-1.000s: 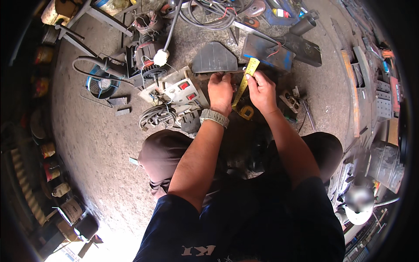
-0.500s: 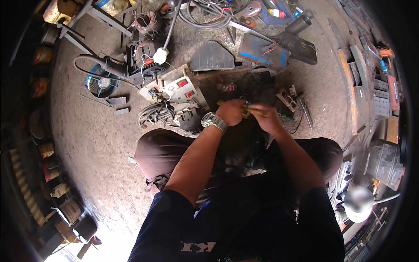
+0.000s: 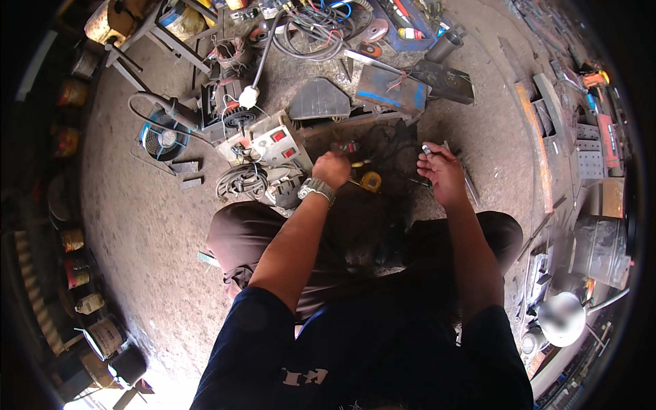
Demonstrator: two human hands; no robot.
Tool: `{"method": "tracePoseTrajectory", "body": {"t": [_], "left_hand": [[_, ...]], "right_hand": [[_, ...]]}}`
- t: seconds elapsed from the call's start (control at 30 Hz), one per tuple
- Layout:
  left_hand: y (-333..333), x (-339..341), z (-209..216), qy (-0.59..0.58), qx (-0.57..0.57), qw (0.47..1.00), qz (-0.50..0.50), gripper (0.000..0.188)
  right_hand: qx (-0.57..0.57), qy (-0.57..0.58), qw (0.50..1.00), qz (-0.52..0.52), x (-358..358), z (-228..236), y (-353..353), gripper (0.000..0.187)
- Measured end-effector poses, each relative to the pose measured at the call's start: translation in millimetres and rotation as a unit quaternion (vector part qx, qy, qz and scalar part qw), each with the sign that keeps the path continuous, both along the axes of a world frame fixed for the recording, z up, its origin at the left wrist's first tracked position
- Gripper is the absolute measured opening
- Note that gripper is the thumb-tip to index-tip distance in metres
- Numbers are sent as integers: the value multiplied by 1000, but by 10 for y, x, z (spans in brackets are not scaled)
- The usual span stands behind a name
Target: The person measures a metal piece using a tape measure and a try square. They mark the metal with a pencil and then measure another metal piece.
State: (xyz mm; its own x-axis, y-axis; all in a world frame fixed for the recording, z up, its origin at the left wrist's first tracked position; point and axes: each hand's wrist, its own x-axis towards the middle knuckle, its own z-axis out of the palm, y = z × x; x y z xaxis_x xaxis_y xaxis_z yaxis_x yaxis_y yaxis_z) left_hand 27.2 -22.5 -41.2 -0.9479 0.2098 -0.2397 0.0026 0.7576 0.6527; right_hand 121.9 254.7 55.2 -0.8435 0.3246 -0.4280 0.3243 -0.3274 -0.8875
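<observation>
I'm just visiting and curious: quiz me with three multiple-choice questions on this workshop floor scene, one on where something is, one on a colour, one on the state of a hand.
1. Where is the yellow tape measure?
A. on the ground just right of the left hand
B. on a shelf
C. in the right hand

2. What colour are the switches on the pale box?
A. green
B. red
C. black

3. How is the left hand?
A. flat and open
B. closed in a fist
C. out of view

Answers: 1 A, it lies on the dark ground beside that hand. 2 B, two red squares show. 3 B, the fingers are curled under.
</observation>
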Motion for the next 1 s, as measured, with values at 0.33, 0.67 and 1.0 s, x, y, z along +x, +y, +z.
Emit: {"method": "tracePoseTrajectory", "body": {"t": [0.33, 0.67, 1.0], "left_hand": [[23, -187, 276, -41, 465, 877, 114, 71], [10, -210, 551, -247, 421, 872, 22, 47], [-25, -458, 430, -196, 646, 688, 266, 17]], "right_hand": [[-146, 76, 985, -57, -387, 313, -403, 20], [578, -57, 814, 2, -1569, 93, 597, 25], [392, 76, 915, -53, -1580, -767, 739, 23]]}}
